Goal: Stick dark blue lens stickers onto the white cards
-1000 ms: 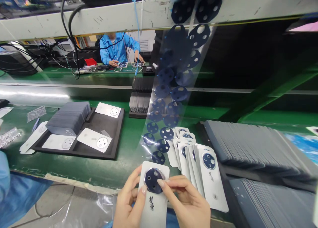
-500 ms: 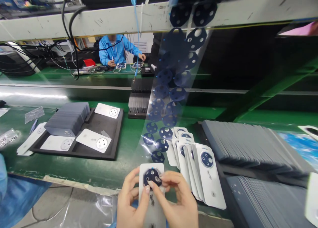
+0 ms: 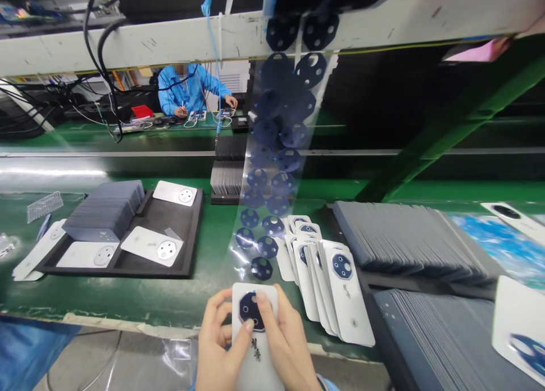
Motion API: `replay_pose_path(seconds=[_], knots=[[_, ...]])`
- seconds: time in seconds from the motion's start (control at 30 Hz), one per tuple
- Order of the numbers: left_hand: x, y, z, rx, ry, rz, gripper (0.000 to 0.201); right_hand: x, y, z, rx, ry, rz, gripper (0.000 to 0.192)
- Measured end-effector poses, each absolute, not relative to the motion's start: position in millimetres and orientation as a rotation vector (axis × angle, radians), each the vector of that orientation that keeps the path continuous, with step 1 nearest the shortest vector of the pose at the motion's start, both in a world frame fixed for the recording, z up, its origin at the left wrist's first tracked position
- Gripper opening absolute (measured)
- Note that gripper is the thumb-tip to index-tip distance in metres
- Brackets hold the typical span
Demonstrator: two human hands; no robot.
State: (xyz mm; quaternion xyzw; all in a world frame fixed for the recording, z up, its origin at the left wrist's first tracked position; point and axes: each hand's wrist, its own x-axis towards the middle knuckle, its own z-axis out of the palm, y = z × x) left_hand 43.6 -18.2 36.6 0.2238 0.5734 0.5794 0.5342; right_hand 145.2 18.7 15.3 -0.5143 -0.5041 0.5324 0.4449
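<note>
A white phone back cover (image 3: 264,374) stands upright in both hands at the bottom middle, with black lettering on it. Near its top lies a dark blue octagonal sticker (image 3: 246,303) with round holes and a small blue tab. My left hand (image 3: 221,345) grips the cover's left side, its thumb on the sticker's lower part. From the right side my right hand (image 3: 284,337) holds the same cover, thumb pressed on the sticker's upper right; its other fingers are mostly hidden behind. Just beyond hangs a clear film strip (image 3: 238,260) with several dark stickers.
Overlapping white covers (image 3: 347,300) with dark stickers lie right of my hands. Further right, racks hold grey sheets (image 3: 400,232). On the left stands a black tray (image 3: 187,249) with covers and a grey stack. A co-worker in blue (image 3: 181,90) sits across the bench; cables (image 3: 102,56) hang overhead.
My right thumb has moved from the sticker's lower middle to its upper right, and the right fingers went from pinching at the sticker's edge to behind the cover. The view has shifted right.
</note>
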Motion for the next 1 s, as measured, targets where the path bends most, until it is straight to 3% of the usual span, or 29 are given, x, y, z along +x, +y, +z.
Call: replay_pose_path(seconds=[0.2, 0.3, 0.4, 0.47, 0.67, 0.87, 1.0], knots=[[35, -13, 33, 0.497, 1.456, 1.42, 0.055, 157, 15, 17, -1.079, -1.251, 1.6, 0.033], [26, -7, 24, 0.507, 1.556, 1.472, 0.063, 152, 2, 2, -1.032, -1.212, 1.656, 0.054], [25, -2, 16, 0.532, 1.581, 1.461, 0.062, 141, -13, -21, -1.168, -1.378, 1.259, 0.087], [31, 0, 15, 0.568, 1.536, 1.425, 0.057, 136, -18, -31, -1.283, -1.578, 0.922, 0.097], [18, 7, 26, 0.962, 1.497, 1.238, 0.042, 176, 2, -28, -1.34, -1.753, 0.454, 0.073], [-122, 72, 23, 1.805, 1.759, 0.766, 0.045, 263, 42, -44, -1.533, -1.539, 0.411, 0.049], [-202, 107, 18, 1.95, 1.769, 0.46, 0.053, 277, 52, -61, -1.635, -1.497, 0.413, 0.054]])
